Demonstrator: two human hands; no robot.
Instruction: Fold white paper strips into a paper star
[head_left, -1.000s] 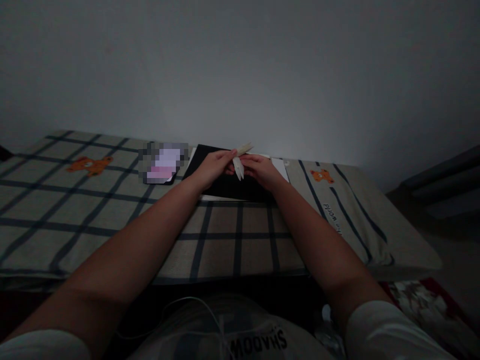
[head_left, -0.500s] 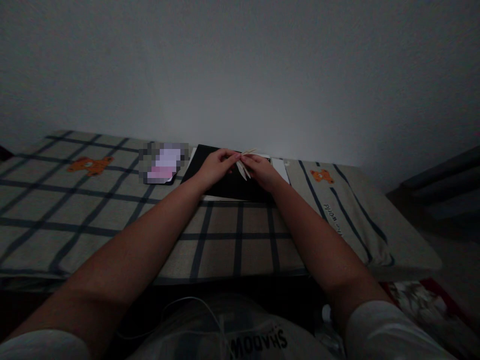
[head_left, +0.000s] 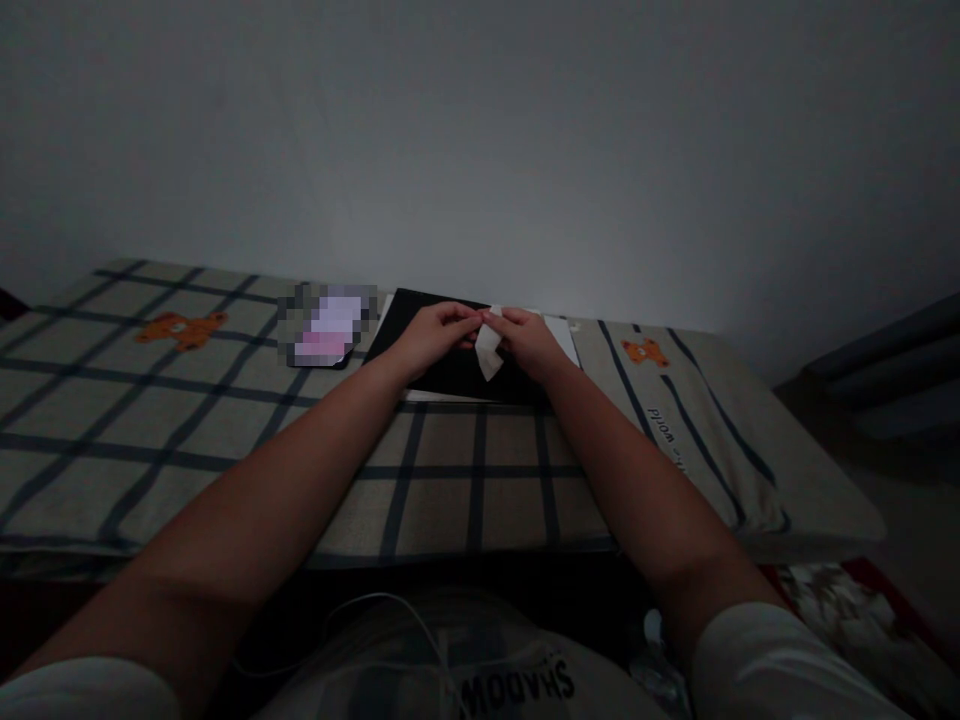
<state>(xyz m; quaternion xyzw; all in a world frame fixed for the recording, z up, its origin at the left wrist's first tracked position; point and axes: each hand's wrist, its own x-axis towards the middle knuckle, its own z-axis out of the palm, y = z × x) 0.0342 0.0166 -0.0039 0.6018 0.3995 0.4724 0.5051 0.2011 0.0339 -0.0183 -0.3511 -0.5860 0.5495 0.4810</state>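
A small piece of folded white paper hangs between my two hands, its pointed end downward. The fingertips of my left hand are pinched at its upper left edge. My right hand grips the upper right side between thumb and fingers. Both hands are over a flat black board or folder, which lies on the checked cloth. The exact folds are too small and dim to make out.
A pixelated, phone-like object lies left of the board. White sheets stick out from under the board. The checked tablecloth with bear prints reaches the wall. A clear bottle is below the front edge.
The paper has turned: earlier its narrow edges and points showed, and now a broader white face hangs downward. Both hands have shifted only slightly and still hold it.
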